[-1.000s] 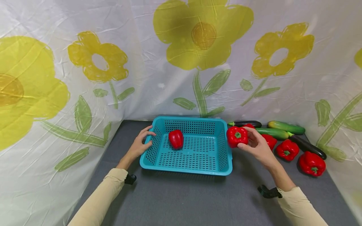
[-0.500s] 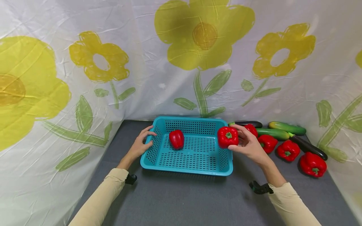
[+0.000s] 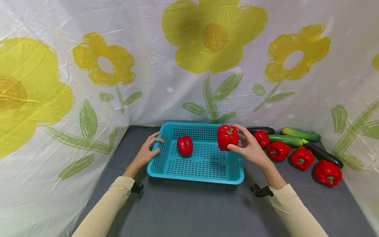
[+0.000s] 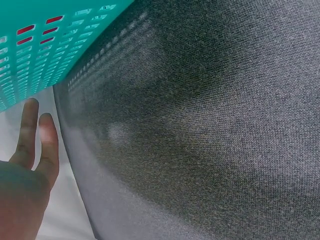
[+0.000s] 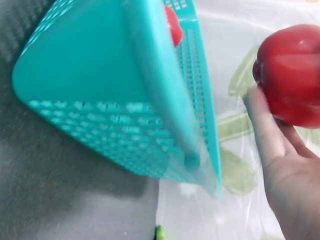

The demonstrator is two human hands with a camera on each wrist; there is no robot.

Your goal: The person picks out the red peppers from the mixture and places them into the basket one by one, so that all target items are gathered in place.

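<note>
My right hand [image 3: 247,144] holds a red bell pepper [image 3: 227,137] above the right part of a blue plastic basket [image 3: 195,179]. The pepper's green stem faces up toward the head camera; the right wrist view also catches this pepper [image 5: 292,75] between thumb and fingers. A second red bell pepper [image 3: 185,146] lies inside the basket, left of its middle. At the basket's left end my left hand [image 3: 145,152] grips the rim, with fingertips reaching over the edge. Two of its fingers [image 4: 47,145] appear outside the perforated wall in the left wrist view; the thumb is hidden there.
To the basket's right lie several more red bell peppers [image 3: 301,158]. Behind them are two zucchini [image 3: 285,140] and two eggplants [image 3: 322,154]. A dark grey cloth [image 3: 189,210] covers the table. A white flowered curtain [image 3: 148,65] hangs behind the table.
My right hand has moved left with its bell pepper, from beside the basket's right rim to above the inside. The left hand and basket have stayed in place.
</note>
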